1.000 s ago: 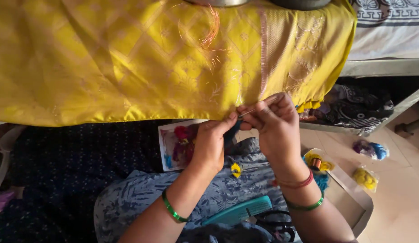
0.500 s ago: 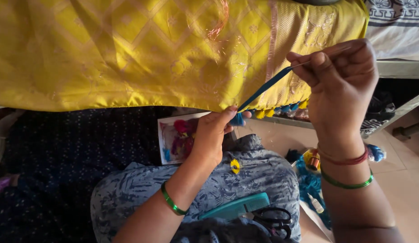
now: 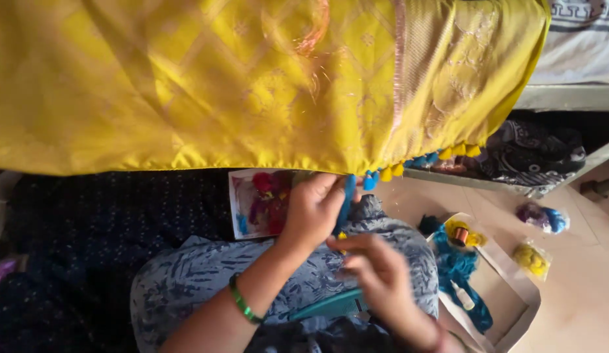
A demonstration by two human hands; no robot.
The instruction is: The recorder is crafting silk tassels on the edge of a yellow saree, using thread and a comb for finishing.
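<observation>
Thread (image 3: 347, 196), blue, pinched in left hand (image 3: 314, 209) above blurred, loosely curled right hand (image 3: 380, 278).

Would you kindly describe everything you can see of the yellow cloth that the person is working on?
The yellow cloth is a glossy, silk-like fabric woven with a faint diamond lattice and small flower motifs, plus a paler, pinkish woven band running down near its right end. It hangs draped over a raised surface, filling the top of the view. Small yellow and blue tassels line its lower right hem. The left hand pinches a blue strand at that hem; the right hand is blurred, just below, off the cloth.
</observation>
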